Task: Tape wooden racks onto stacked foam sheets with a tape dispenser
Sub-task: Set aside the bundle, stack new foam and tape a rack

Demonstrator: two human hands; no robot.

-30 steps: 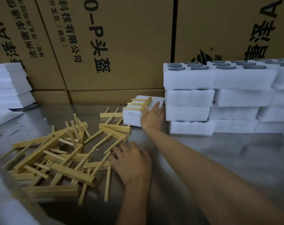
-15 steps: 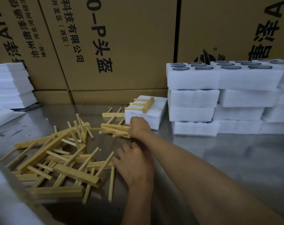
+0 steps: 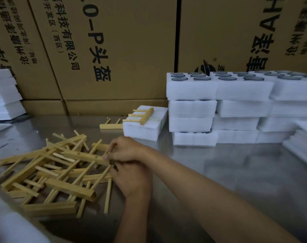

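With both hands pinching one light, stiff wooden rack, I'd grip its thick bar, not the thin pegs.

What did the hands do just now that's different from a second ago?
The right hand let go of the foam block with the taped rack, came back toward the person, and now pinches a wooden rack at the pile's edge. The left hand, flat on the pile before, has shifted right, close under the right hand. The foam stacks and cardboard boxes stayed put.
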